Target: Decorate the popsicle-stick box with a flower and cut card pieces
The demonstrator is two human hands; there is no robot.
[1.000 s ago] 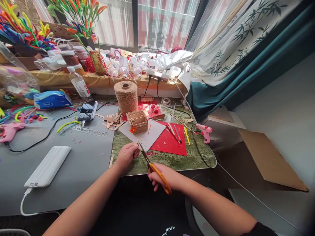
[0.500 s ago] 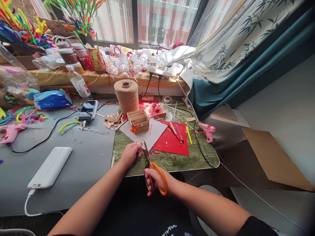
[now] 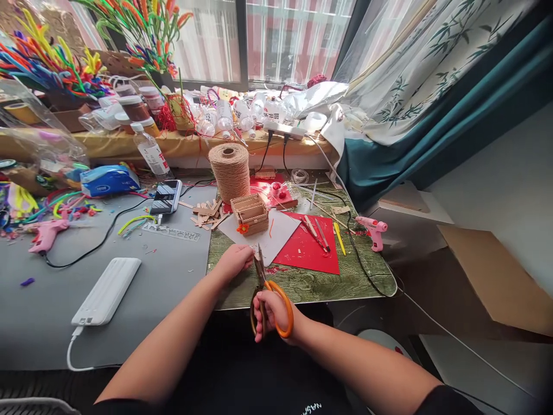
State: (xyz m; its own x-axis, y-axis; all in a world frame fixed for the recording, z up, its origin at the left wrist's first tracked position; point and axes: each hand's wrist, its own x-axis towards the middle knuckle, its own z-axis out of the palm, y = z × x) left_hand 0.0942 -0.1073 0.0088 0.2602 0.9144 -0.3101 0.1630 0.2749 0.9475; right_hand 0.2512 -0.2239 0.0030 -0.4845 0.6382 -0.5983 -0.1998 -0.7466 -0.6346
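My right hand (image 3: 273, 314) grips a pair of scissors (image 3: 260, 271) with orange handles, its fingers through the loops and the blades pointing away from me. Just left of the blades, my left hand (image 3: 235, 262) pinches a small pale piece, mostly hidden by the fingertips; its kind is unclear. Both hands are above the near edge of the green wood-patterned mat. Beyond them a small box of wooden sticks (image 3: 253, 216) with an orange flower at its corner rests on white paper (image 3: 283, 230). Red paper (image 3: 302, 259) lies to the right, bearing pens and scraps.
A twine spool (image 3: 230, 173) stands behind the box, beside a pile of wooden sticks (image 3: 208, 213). Pink glue guns lie at left (image 3: 49, 233) and right (image 3: 372, 230), with trailing cables. A power bank (image 3: 106, 291), phone (image 3: 166, 196) and yellow pen (image 3: 339, 238) are also on the table.
The scissor blades have drawn closer together beside my left fingers, and the handle loops have shifted slightly. The whole view has swung a little left, so everything appears farther right.
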